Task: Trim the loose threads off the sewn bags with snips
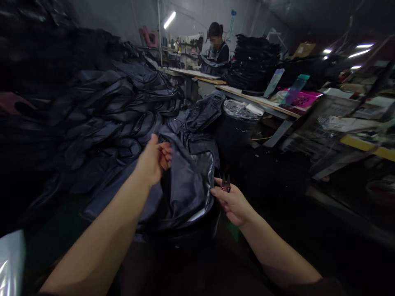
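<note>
My left hand [152,160] is raised with its fingers apart, holding nothing, right by a dark navy padded jacket [188,176] with a silvery lining. My right hand [231,203] lies palm up at the jacket's right edge. Small dark thread snips [226,183] stand upright in its fingers, points up. The fingertips reach the jacket's edge. The jacket lies bunched on a dark support that is mostly hidden in shadow.
A large heap of dark garments [98,115] rises to the left. Behind the jacket stands a black bin [236,131] topped with clear plastic. A long work table [256,98] runs along the back, with a stack of dark garments [253,61] and a seated co-worker [217,47] beyond.
</note>
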Demonstrator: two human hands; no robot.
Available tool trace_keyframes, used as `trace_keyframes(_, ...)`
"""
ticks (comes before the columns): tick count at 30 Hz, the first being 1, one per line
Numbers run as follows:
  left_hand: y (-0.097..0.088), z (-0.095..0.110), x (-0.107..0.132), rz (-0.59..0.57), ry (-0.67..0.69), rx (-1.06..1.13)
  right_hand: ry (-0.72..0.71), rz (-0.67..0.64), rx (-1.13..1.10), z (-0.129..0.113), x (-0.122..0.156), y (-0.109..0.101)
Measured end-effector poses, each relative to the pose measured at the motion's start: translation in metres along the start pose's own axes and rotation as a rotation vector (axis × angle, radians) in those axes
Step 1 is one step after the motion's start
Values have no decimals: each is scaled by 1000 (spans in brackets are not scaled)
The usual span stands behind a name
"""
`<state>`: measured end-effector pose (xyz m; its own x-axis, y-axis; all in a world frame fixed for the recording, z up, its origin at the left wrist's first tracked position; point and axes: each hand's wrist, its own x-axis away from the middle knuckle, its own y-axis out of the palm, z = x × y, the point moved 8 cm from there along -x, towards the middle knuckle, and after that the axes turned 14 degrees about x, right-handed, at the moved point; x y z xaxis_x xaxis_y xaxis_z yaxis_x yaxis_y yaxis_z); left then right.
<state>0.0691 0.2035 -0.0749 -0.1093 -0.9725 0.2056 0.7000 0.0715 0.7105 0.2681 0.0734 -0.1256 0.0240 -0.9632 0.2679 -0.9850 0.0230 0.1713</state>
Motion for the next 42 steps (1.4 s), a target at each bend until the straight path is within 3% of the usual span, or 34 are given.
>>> trace_keyframes(2, 18, -21, 31, -239, -56, -357, 0, -7, -61, -7, -4, 10)
trace_keyframes(4, 28, -35, 66, -433, -25, -667, -4, -17, -115, -10, -9, 18)
trace_keyframes(8, 21, -28, 106, -391, 229, -936, -12, -46, -153, -8, -16, 29)
trace_keyframes(12, 1, -22, 101, -260, 247, -1126, -75, -56, -78, -5, -17, 33)
trace_keyframes(16, -30, -14, 83, -16, 89, -802, -202, -38, 288, 0, -7, 36)
trace_keyframes(19, -43, -17, 77, 123, -13, -423, -323, -182, 720, 10, 6, 58)
trace_keyframes(23, -51, -23, 72, 224, -33, -134, -497, -432, 1215, 33, 24, 96)
trace_keyframes(26, -60, -26, 70, 283, -72, -48, -568, -429, 1401, 45, 27, 108)
trace_keyframes(31, -72, -29, 73, 376, -181, 103, -570, -330, 1129, 42, 23, 107)
trace_keyframes(39, -84, -30, 81, 371, -213, 269, -181, -144, 402, 50, -6, 82)
trace_keyframes(42, -95, -19, 87, 402, -154, 320, -169, -14, 130, 37, -17, 55)
